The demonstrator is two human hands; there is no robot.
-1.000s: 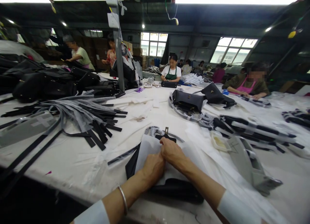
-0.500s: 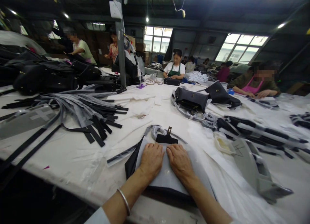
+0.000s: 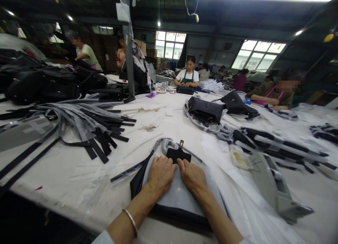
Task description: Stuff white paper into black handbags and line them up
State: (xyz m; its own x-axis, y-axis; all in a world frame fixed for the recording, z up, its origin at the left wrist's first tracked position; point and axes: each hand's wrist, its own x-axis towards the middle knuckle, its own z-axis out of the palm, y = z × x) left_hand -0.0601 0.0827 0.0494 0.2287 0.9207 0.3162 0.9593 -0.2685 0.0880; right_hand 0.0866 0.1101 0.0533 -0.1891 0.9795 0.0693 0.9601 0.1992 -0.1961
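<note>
A black handbag [image 3: 179,216] lies in front of me on the table, its upper face covered by a translucent film sheet [image 3: 182,198]. My left hand [image 3: 161,173] is closed at the bag's far edge, fingers curled over the film. Beside it my right hand [image 3: 192,175] is closed the same way, thumbs nearly meeting. Just beyond both hands sticks out a black flap [image 3: 178,155] with a gold-coloured clasp [image 3: 181,144]. A plastic-wrapped handle [image 3: 166,144] loops behind the flap. My fingertips are partly hidden under the edge.
To the left lies a bundle of wrapped black straps [image 3: 76,120]. On the right stand a grey tape dispenser [image 3: 277,191] and a small plastic tub [image 3: 241,157]. Another black bag [image 3: 206,108] sits farther back. Co-workers sit across the table, one in a green apron [image 3: 188,80].
Both hands have drawn slightly inward, thumbs now at the base of the black flap. The whole scene has shifted a little left as my head turned.
</note>
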